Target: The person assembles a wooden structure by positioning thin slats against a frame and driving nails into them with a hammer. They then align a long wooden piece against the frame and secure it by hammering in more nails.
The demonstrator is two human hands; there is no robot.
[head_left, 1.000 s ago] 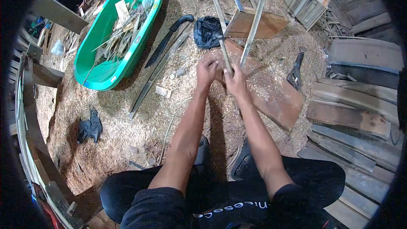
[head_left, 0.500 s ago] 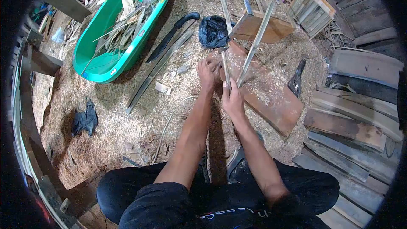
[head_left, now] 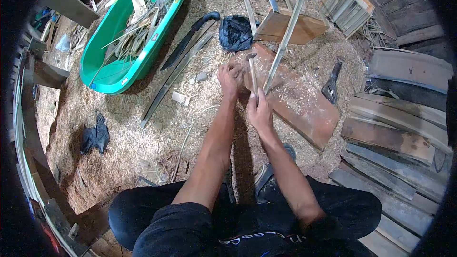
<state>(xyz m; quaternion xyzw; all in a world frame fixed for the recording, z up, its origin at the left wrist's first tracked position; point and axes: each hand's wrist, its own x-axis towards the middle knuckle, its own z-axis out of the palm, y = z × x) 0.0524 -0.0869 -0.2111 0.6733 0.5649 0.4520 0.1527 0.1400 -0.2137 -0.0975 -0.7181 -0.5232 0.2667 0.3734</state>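
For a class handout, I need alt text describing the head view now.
A person's right hand grasps a hammer near a brown board lying on shavings-strewn ground; the left hand is curled by the board's edge. At left, a machete lies beside a green tub of wood scraps.

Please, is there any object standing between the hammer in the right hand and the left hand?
Nothing visible stands between them: only the brown board shows beneath the gap from the hammer to the left hand. The long wooden strip is on the hammer's other side.
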